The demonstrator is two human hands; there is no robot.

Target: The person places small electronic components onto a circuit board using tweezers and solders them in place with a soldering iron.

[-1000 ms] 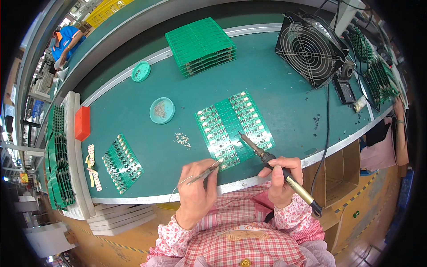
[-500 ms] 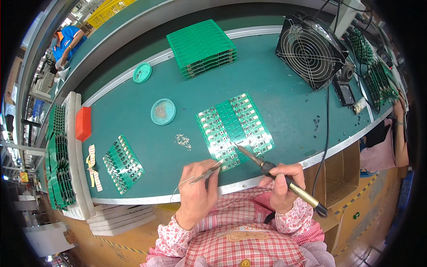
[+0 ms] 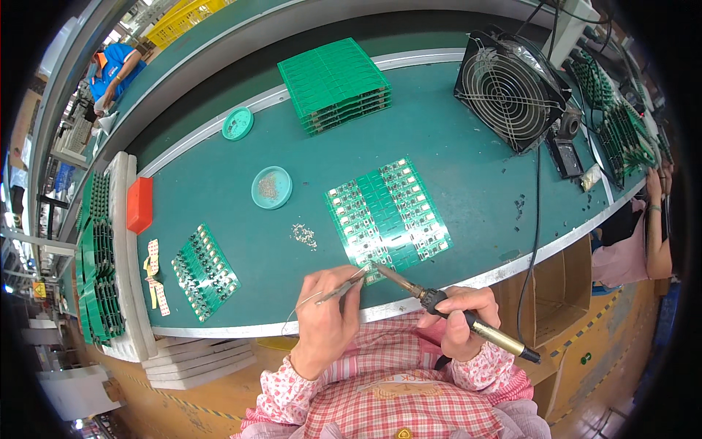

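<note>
My left hand (image 3: 325, 311) is closed on a pair of metal tweezers (image 3: 341, 290), their tips at the near edge of a green circuit board panel (image 3: 380, 197). A thin wire (image 3: 290, 316), looking like solder, trails from the same hand. In my right hand (image 3: 468, 314) is a soldering iron (image 3: 499, 339) with a dark grip and gold handle. Its tip meets the panel's near left part, close to the tweezer tips; contact cannot be made out. Two columns of small parts line the panel. Left of it lie loose tiny components (image 3: 303, 235).
A second board panel (image 3: 205, 274) and a red box (image 3: 139, 205) sit at left. Behind are two small round dishes (image 3: 272, 204) (image 3: 238, 124) and stacked panels (image 3: 336, 73). A black fan (image 3: 504, 95) and iron stand (image 3: 567, 157) occupy the right. Other people work at both sides.
The soldering iron's tip has moved toward me and left, from the panel's middle to beside the tweezer tips. My left hand has stayed nearly still. The whole view has shifted slightly.
</note>
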